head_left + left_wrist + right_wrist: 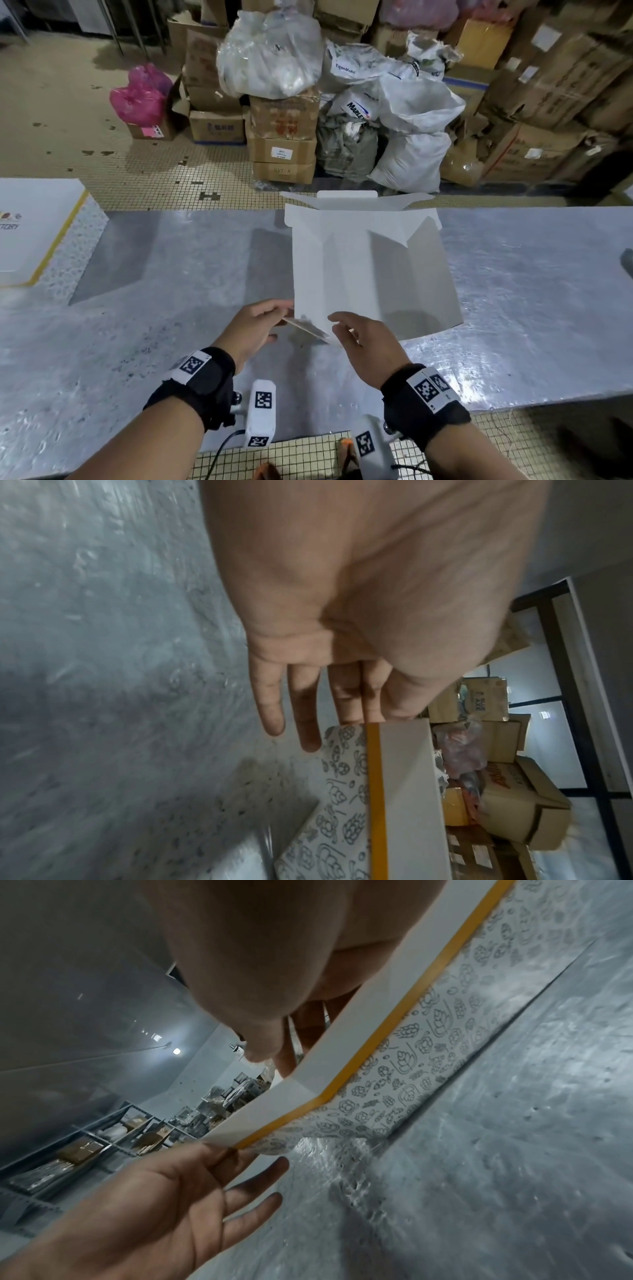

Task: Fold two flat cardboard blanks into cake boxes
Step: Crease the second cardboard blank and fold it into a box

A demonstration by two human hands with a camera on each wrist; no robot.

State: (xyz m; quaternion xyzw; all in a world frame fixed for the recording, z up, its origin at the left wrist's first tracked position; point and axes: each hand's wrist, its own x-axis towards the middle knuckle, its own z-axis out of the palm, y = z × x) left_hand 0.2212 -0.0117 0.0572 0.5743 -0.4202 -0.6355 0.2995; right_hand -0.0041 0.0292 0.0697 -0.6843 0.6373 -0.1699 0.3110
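Note:
A white cardboard blank (pixel 370 267) lies partly folded on the metal table (pixel 531 291), its far flaps standing up. Its near flap is lifted off the table, showing a yellow stripe and grey printed pattern on the outside (pixel 404 1053). My left hand (pixel 274 318) pinches the flap's left corner between thumb and fingers, the other fingers held fairly straight (pixel 308 723). My right hand (pixel 339 329) grips the same flap (pixel 404 791) further right, thumb (pixel 260 1042) on one side and fingers behind the white strip.
A white box with a yellow stripe (pixel 30 233) sits at the table's far left. Beyond the table's far edge, cartons (pixel 284 130) and white sacks (pixel 411 161) are stacked on the tiled floor. A dark object (pixel 628 263) shows at the right edge.

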